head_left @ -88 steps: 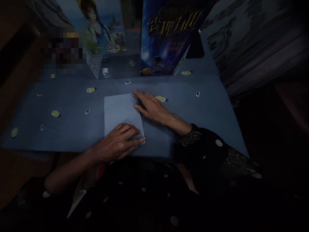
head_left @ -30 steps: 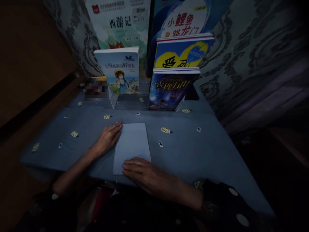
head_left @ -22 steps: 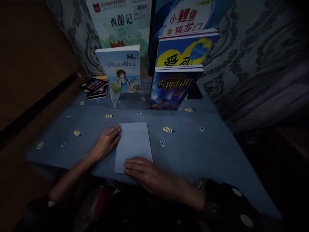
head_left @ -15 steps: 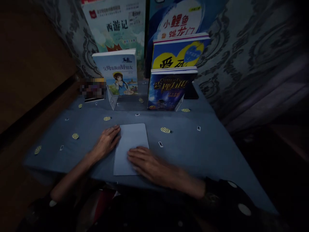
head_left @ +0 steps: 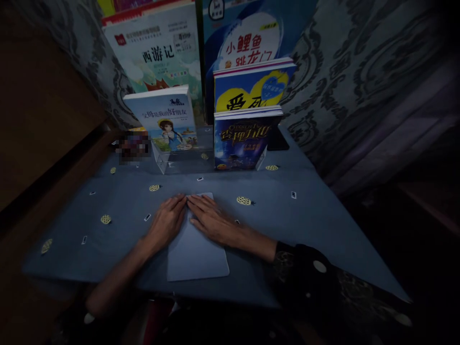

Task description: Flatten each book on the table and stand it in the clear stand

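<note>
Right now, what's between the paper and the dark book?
Head view: only bare blue cloth with a small black-and-white tag between the paper and the dark book.

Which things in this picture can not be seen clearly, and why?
Head view:
- The pale sheet: its far part is hidden under the left hand and right hand.
- The item left of the light-covered book is pixelated.
- The small marks on the tablecloth are too small to read.
- The tall books at the back are cut off by the top edge.
</note>
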Available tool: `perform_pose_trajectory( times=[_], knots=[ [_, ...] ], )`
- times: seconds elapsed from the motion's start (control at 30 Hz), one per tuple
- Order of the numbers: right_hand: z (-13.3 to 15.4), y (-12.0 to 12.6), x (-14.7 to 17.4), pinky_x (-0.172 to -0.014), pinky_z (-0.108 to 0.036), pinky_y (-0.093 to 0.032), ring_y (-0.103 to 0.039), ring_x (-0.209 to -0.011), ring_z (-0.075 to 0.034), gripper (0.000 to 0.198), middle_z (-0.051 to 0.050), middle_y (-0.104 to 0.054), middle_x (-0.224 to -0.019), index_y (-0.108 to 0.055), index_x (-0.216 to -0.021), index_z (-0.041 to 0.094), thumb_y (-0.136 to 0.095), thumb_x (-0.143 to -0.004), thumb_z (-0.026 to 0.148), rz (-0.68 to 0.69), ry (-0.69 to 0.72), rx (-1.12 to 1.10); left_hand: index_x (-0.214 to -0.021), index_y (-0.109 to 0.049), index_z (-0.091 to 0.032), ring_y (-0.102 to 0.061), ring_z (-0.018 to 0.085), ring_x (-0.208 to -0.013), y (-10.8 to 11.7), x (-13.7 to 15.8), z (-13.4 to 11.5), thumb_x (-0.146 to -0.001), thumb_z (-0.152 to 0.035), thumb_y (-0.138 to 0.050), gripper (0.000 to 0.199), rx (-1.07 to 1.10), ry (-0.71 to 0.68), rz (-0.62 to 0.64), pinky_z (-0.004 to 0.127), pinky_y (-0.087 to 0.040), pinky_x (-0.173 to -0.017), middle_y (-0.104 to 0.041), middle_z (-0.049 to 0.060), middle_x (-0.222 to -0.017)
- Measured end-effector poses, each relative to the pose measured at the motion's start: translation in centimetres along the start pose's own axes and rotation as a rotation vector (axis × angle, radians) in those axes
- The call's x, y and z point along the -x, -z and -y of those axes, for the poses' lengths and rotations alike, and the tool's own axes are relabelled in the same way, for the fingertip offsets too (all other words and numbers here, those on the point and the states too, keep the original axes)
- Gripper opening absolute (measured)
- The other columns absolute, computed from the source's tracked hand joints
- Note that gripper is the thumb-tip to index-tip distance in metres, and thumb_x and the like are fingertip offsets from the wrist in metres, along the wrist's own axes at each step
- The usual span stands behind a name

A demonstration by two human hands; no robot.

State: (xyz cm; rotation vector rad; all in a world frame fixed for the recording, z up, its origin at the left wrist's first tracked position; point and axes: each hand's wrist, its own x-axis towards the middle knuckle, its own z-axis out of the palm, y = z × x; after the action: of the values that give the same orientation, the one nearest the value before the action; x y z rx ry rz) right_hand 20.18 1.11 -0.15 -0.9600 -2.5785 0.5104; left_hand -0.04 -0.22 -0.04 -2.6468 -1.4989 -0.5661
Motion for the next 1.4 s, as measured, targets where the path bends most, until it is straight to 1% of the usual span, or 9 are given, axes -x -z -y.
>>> perform_pose_trajectory(
  times=[0.1,0.2,0.33,0.57,0.77,0.93,1.1,1.27,1.4],
  knots=[
    [-0.4,-0.2,-0.1,-0.124,-0.054,-0.03,-0.033,-0.15,-0.03,0.054,-0.023,-0.044,-0.156,-0.044,-0.148,0.004,-0.047,-0.101,0.03,-0.028,0.019,-0.021,-0.129,-0.06,-0.016,-0.065,0.027,-0.115,-0.1,-0.4,-0.1,-0.102,-0.021,-0.04,0.034,0.001,-0.008,-0.009,0.047,-0.054,-0.101,-0.066,0.014,-0.13],
    [-0.5,-0.1,-0.2,-0.122,-0.056,-0.032,-0.036,-0.149,-0.03,0.054,-0.023,-0.046,-0.154,-0.045,-0.148,0.005,-0.047,-0.101,0.031,-0.049,0.019,-0.041,-0.127,-0.061,-0.016,-0.065,0.027,-0.107,-0.1,-0.8,-0.3,-0.102,-0.02,-0.04,0.033,-0.009,-0.004,0.004,0.047,-0.055,-0.097,-0.068,0.014,-0.123],
    [-0.3,0.1,-0.2,-0.122,-0.055,-0.033,-0.036,-0.149,-0.031,0.055,-0.022,-0.048,-0.153,-0.045,-0.147,0.005,-0.049,-0.1,0.032,-0.043,0.009,-0.042,-0.127,-0.061,-0.015,-0.064,0.027,-0.1,-0.1,-1.1,-0.6,-0.101,-0.017,-0.04,0.033,-0.041,0.026,0.034,0.046,-0.054,-0.092,-0.068,0.013,-0.117],
    [0.0,-0.1,0.2,-0.121,-0.051,-0.037,-0.043,-0.144,-0.033,0.051,-0.024,-0.052,-0.148,-0.051,-0.142,0.002,-0.051,-0.099,0.029,-0.088,-0.048,0.02,-0.134,-0.057,-0.016,-0.059,0.028,-0.111,-0.2,-0.9,-0.5,-0.097,-0.011,-0.043,0.04,-0.049,-0.01,0.078,0.046,-0.052,-0.095,-0.063,0.013,-0.129],
    [-0.2,-0.3,0.2,-0.121,-0.053,-0.036,-0.041,-0.146,-0.033,0.052,-0.024,-0.05,-0.15,-0.05,-0.143,0.003,-0.05,-0.098,0.03,-0.109,-0.036,-0.017,-0.135,-0.057,-0.015,-0.059,0.029,-0.107,0.0,-1.5,-0.6,-0.095,-0.01,-0.044,0.042,-0.078,-0.016,0.128,0.045,-0.052,-0.088,-0.064,0.013,-0.125],
    [-0.8,-0.4,0.8,-0.121,-0.054,-0.036,-0.04,-0.146,-0.033,0.052,-0.025,-0.05,-0.15,-0.05,-0.143,0.003,-0.05,-0.099,0.03,-0.11,-0.067,-0.014,-0.136,-0.056,-0.017,-0.058,0.029,-0.11,0.0,-1.4,-0.6,-0.096,-0.011,-0.045,0.042,-0.097,-0.028,0.116,0.044,-0.051,-0.088,-0.062,0.013,-0.128],
    [-1.7,-0.2,2.0,-0.121,-0.058,-0.035,-0.042,-0.145,-0.032,0.049,-0.02,-0.052,-0.15,-0.049,-0.145,0.01,-0.045,-0.101,0.031,-0.146,-0.069,-0.005,-0.138,-0.055,-0.017,-0.057,0.028,-0.11,0.1,-1.7,-0.7,-0.094,-0.008,-0.041,0.046,-0.074,-0.089,0.137,0.044,-0.051,-0.087,-0.062,0.014,-0.129],
    [-2.5,0.3,2.3,-0.121,-0.056,-0.035,-0.042,-0.146,-0.03,0.048,-0.018,-0.052,-0.151,-0.051,-0.144,0.012,-0.048,-0.1,0.032,-0.128,-0.043,-0.018,-0.137,-0.055,-0.015,-0.056,0.029,-0.11,0.3,-2.2,-1.1,-0.093,-0.006,-0.041,0.047,-0.11,-0.083,0.154,0.044,-0.05,-0.087,-0.062,0.014,-0.127],
    [-3.6,1.0,2.7,-0.119,-0.057,-0.037,-0.048,-0.141,-0.027,0.042,-0.015,-0.057,-0.147,-0.056,-0.141,0.015,-0.048,-0.101,0.027,-0.145,-0.052,-0.064,-0.137,-0.055,-0.016,-0.056,0.028,-0.112,0.2,-2.3,-1.5,-0.093,-0.005,-0.041,0.047,-0.074,-0.093,0.147,0.044,-0.05,-0.089,-0.061,0.014,-0.13]
  ],
)
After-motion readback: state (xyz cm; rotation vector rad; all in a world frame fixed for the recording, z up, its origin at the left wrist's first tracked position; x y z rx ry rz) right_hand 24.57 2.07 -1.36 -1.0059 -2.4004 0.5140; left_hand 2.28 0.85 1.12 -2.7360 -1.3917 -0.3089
